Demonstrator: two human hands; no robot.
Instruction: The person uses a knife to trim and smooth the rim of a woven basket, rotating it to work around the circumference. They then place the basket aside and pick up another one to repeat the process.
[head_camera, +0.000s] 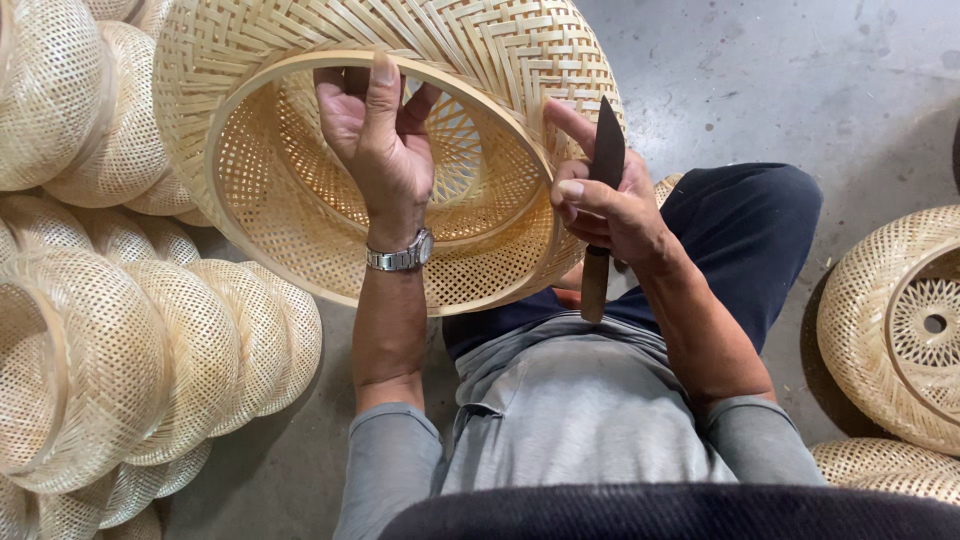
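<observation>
A large woven bamboo basket is held tilted above my lap, its open mouth facing me. My left hand reaches into the mouth and grips the far part of the rim, thumb over the edge; a metal wristwatch sits on that wrist. My right hand is at the basket's right rim, shut on a knife with a dark blade pointing up and a wooden handle below the fist. The forefinger stretches along the rim beside the blade.
Stacks of similar woven bamboo baskets lie on the left, from top to bottom. More baskets stand at the right edge. I sit on a grey concrete floor, with my knee in dark trousers bent to the right.
</observation>
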